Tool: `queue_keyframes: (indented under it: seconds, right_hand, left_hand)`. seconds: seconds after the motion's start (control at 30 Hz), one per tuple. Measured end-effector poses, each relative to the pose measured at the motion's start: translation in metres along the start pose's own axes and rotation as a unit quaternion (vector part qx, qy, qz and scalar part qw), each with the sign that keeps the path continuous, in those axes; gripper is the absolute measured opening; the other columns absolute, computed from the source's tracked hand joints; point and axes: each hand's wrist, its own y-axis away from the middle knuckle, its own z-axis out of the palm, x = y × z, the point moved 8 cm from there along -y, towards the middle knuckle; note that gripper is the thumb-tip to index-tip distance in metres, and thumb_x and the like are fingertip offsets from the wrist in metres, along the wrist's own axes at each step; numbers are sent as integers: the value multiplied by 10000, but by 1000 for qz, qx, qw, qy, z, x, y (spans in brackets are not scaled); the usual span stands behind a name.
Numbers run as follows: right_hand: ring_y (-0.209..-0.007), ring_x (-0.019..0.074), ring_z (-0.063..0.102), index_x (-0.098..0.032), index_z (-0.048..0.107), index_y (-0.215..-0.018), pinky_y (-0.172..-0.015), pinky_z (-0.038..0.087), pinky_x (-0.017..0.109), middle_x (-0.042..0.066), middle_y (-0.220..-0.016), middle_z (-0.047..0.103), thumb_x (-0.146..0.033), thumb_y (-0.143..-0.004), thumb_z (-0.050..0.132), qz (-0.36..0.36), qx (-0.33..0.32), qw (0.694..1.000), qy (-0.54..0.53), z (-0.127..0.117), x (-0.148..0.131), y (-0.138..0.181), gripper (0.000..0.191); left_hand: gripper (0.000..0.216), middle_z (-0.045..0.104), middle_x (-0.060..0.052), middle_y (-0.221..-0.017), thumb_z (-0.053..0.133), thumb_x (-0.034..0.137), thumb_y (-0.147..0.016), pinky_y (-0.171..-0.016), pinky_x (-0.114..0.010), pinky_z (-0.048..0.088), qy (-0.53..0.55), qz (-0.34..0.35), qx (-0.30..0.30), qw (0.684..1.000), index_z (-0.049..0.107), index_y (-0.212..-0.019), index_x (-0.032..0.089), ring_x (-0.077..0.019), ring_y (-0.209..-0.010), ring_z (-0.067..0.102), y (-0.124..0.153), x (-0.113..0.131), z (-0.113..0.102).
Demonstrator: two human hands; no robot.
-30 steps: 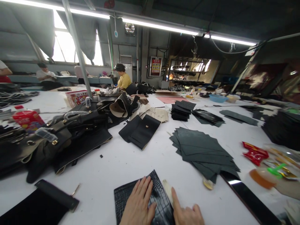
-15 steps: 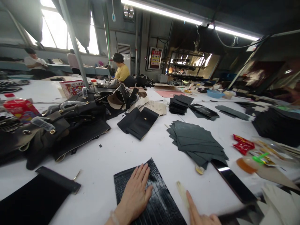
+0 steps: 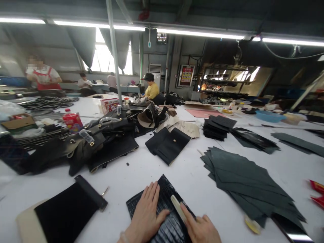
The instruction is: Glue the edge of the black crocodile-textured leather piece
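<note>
White table (image 3: pixel 141 172), crocodile-embossed leather panel (image 3: pixel 167 199) under fingers (image 3: pixel 152 194)

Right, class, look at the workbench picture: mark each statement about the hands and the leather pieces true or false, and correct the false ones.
1. The left hand lies flat on the black crocodile-embossed piece. True.
2. The right hand holds scissors. False: it holds a pale flat tool against the piece.
3. A fanned pile of dark green sheets lies to the right. True.
4. The table is bright red. False: it is white.
</note>
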Motion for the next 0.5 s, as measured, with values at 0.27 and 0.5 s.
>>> queue_keyframes:
  seconds: [0.27,0.5]
  right_hand:
    - [-613,214,586,-70,345,-1350,-762,255,410,34,-615,630,-20,-794,371,15,-98,995,-24,51,-14,-101,559]
    - [-462,174,563,-122,485,-1278,-682,363,372,19,-520,615,-43,-767,439,-9,-83,996,17,46,-5,-59,519]
  left_hand:
    - [786,86,-92,-1509,421,576,-850,-1138,-483,248,7,3,-39,999,130,-1444,151,-271,-1392,121,-3,-11,8]
    - [782,130,-135,-1489,352,618,-859,-1115,-506,281,4,7,-37,999,191,-1429,107,-307,-1374,157,-5,-9,6]
